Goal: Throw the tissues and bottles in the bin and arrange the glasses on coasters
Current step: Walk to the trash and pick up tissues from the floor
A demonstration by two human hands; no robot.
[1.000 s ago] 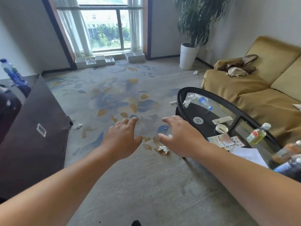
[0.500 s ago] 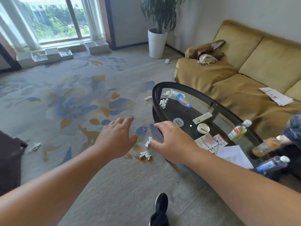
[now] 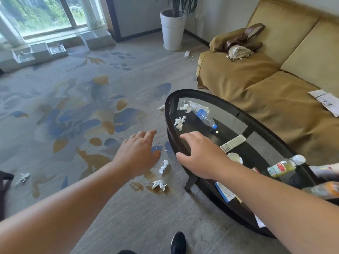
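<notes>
My left hand (image 3: 136, 155) and my right hand (image 3: 199, 154) reach forward, both empty with fingers apart, above the carpet and the near rim of an oval glass table (image 3: 170, 125). Two crumpled tissues (image 3: 163, 166) (image 3: 159, 185) lie on the carpet just below my hands. On the table a clear water bottle (image 3: 202, 114) lies on its side, with tissues (image 3: 179, 122) (image 3: 185, 107) beside it. A yellow-drink bottle (image 3: 284, 165) stands at the table's right end. Another tissue (image 3: 22, 178) lies on the carpet at far left.
A remote (image 3: 233, 143), a small white cup (image 3: 235, 158) and papers (image 3: 224, 191) sit on the table. A mustard sofa (image 3: 256, 83) with bags (image 3: 240, 43) stands behind it. A white planter (image 3: 172, 30) stands near the window. A dark object (image 3: 3, 191) is at the left edge.
My view has swung right and down toward the table. Both hands stay empty and extended; the table, sofa and floor tissues now appear closer.
</notes>
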